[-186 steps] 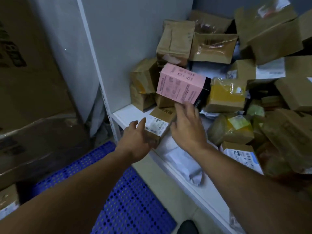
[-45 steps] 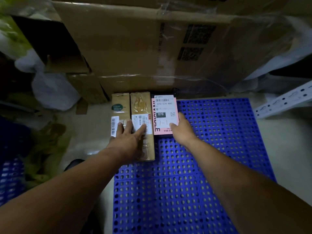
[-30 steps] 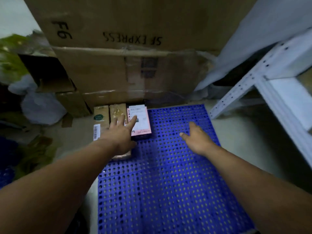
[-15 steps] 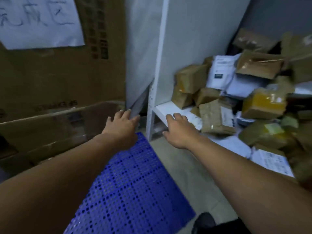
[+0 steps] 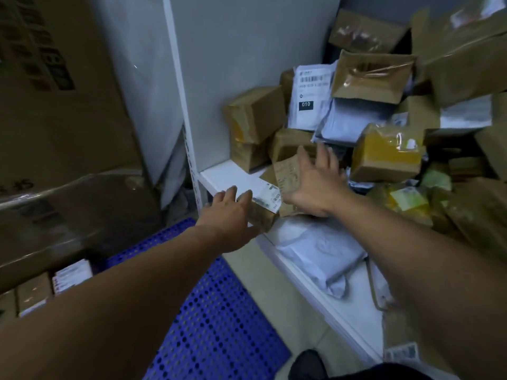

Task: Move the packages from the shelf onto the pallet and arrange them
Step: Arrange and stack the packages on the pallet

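Packages (image 5: 384,156) lie heaped on the white shelf (image 5: 227,174), left hand (image 5: 227,215) with straight fingers touching a labelled box (image 5: 264,213) at its edge, right hand (image 5: 315,187) spread open against a brown parcel (image 5: 286,174) beside it.

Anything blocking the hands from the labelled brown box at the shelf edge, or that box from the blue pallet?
Nothing visible. The left hand and right hand are at the box, and the pallet below the shelf shows bare surface.

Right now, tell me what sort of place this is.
Probably a parcel storage or sorting room: a white shelf heaped with taped cardboard parcels and labelled mailer bags, a blue plastic pallet on the floor, and big cartons stacked beside it.
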